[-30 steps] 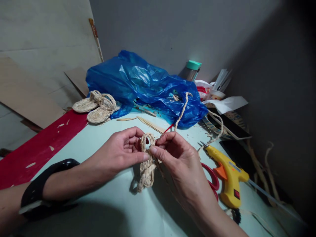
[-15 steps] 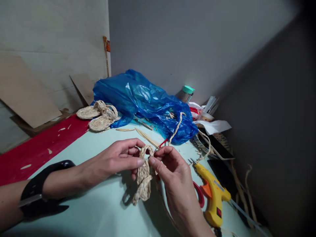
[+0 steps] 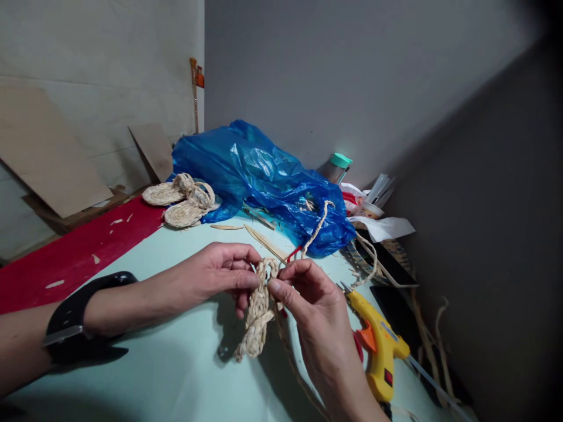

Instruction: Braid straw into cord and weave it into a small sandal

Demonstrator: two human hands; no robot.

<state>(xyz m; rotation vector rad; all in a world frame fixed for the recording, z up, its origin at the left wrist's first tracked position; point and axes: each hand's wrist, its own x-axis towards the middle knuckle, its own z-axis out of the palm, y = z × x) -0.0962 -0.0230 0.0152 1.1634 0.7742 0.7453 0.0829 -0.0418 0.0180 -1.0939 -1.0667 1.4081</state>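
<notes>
Left hand (image 3: 220, 275) and right hand (image 3: 321, 305) near each other, both pinching braided straw piece (image 3: 257, 319), lower center. Top loop and crossed band formed; cord (image 3: 292, 358) trails loose, so likely unfinished. Straw sandals (image 3: 185, 212) left of center, glue gun (image 3: 383, 351) lower right.

Both forearms reach in over the counter's near edge. Left hand (image 3: 231, 274) and right hand (image 3: 310, 296) pinch, thumbs nearly meeting
</notes>
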